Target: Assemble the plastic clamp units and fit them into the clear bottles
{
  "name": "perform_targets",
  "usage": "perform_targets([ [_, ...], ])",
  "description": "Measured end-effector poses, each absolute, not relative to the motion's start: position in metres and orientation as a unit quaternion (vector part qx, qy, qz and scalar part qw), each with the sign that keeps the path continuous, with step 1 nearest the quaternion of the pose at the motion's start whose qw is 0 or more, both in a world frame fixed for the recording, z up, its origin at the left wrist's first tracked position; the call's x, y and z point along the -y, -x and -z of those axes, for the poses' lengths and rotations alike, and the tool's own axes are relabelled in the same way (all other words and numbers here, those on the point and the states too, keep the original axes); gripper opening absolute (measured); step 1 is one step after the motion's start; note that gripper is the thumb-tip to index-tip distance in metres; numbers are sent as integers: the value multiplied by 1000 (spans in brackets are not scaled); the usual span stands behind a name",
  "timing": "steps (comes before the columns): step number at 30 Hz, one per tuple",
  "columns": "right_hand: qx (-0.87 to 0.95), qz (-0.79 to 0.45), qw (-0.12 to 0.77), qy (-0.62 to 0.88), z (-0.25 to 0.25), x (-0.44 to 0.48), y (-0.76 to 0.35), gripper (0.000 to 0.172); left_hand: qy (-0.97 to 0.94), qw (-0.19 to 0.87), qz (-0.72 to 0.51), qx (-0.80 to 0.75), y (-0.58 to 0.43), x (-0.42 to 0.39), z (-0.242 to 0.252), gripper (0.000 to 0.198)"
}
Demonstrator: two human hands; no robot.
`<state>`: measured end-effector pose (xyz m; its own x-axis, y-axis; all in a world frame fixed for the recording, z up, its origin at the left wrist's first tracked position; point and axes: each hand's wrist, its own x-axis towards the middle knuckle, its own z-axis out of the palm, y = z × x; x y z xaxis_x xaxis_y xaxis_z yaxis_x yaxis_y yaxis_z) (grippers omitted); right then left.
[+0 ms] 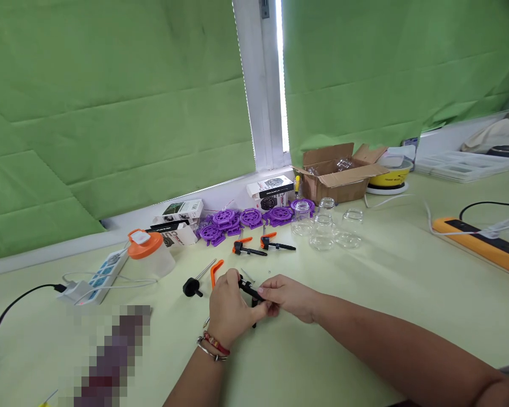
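Note:
My left hand (pixel 231 308) is closed around a black plastic part (pixel 250 289), fingers wrapped over its left end. From the right, my right hand (pixel 282 297) pinches the same part near its other end. Just beyond the left hand lies an orange curved plastic piece (pixel 215 273). Left of it rests a black piece with a metal rod (pixel 192 287). Farther back are two black assemblies with orange levers, one on the left (pixel 250 249) and one on the right (pixel 279 244). A thin metal pin (pixel 247 275) lies behind the hands, and the fingers hide some of the held part.
Several purple plastic discs (pixel 224 218) and clear glass jars (pixel 322 233) stand behind. A cardboard box (pixel 343 183), printed boxes (pixel 271 186) and an orange-lidded cup (pixel 150 251) line the back. Power strips lie left (pixel 106 277) and right (pixel 483 246), with loose cables.

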<state>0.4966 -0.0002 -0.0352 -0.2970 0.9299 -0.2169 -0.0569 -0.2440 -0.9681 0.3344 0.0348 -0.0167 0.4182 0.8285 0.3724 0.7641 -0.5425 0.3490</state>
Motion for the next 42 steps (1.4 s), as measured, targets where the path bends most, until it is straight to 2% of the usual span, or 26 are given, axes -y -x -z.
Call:
perform_targets([
  [4,433,-668,404,450,41,-2,-494,27,-845,41,-272,-459,-336,-34,18,53],
  [10,424,-674,443,412,40,-3,-496,24,-846,33,-330,-417,-332,-37,25,85],
  [17,425,-667,437,429,35,-2,-494,23,-847,33,-331,-415,-331,-40,30,84],
  [24,432,-624,478,442,26,-2,-497,21,-844,47,-336,-415,-328,-40,30,102],
  [31,434,-580,506,468,16,-9,-520,22,-825,8,-361,-435,-319,-43,26,103],
  [34,447,-519,555,472,12,-17,-542,24,-799,4,-390,-457,-315,-45,23,97],
  [38,474,-373,600,526,19,-37,-568,29,-768,19,-395,-503,-313,-48,22,83],
  [42,584,-160,531,593,34,-58,-566,24,-745,7,-364,-558,-310,-56,25,69],
])
